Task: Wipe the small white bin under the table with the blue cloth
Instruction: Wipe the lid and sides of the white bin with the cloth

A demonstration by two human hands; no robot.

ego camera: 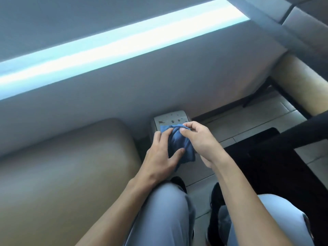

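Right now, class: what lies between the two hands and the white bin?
In the head view, the blue cloth, held by left hand and right hand, covers the bin's near edge.

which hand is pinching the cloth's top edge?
The right hand, pinching the blue cloth by its top edge; the left hand lies flat against it.

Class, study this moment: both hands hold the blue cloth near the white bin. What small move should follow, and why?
Probably lower the blue cloth, bunched between the left hand and right hand, onto the white bin, whose top shows brown spots.
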